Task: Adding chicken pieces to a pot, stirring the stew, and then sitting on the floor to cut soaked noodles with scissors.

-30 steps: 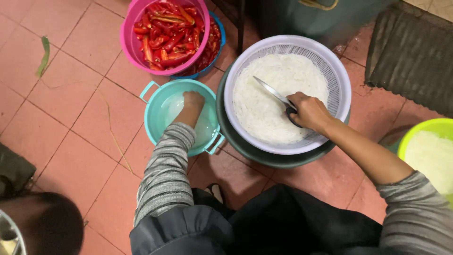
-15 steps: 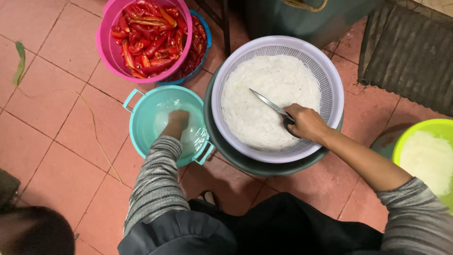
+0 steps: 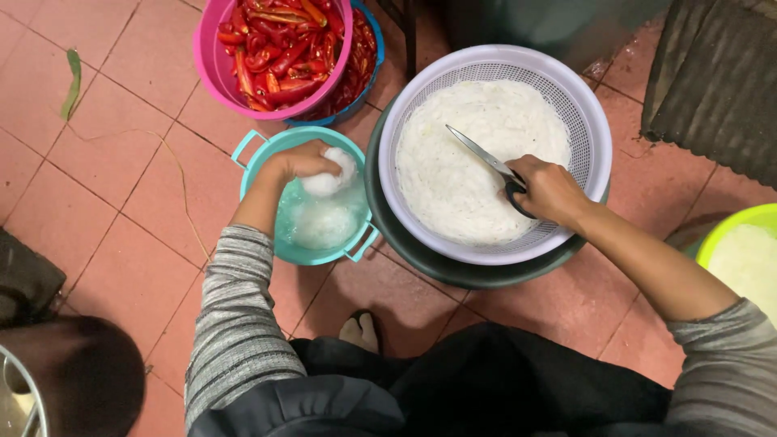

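Raised since the earlier frame, the left hand point(image 3: 301, 162) is now seen lifted out of the water with a white clump point(image 3: 330, 178) of soft food closed in its fingers, whereas before it was dipped low in the teal tub point(image 3: 257, 154). Nearest the viewer, dark clothing and a bare foot point(image 3: 358, 330) are shown on the red tiled floor point(image 3: 105, 210). Striped grey sleeves are seen on both forearms. More white matter is seen lying under the water in the teal tub, directly below the held clump. To the right, the right hand point(image 3: 549, 191) is closed around the dark handles of a pair of scissors point(image 3: 486, 159), whose blades are held nearly shut and pointed up-left over a white mass filling a pale colander point(image 3: 595, 121). That colander is seated in a dark green basin point(image 3: 453, 271). At the right edge, a lime bowl point(image 3: 740, 220) with white contents is partly shown. Farther off, red chillies point(image 3: 279, 48) are heaped in a pink basket point(image 3: 212, 69) nested in a blue tub point(image 3: 374, 50).
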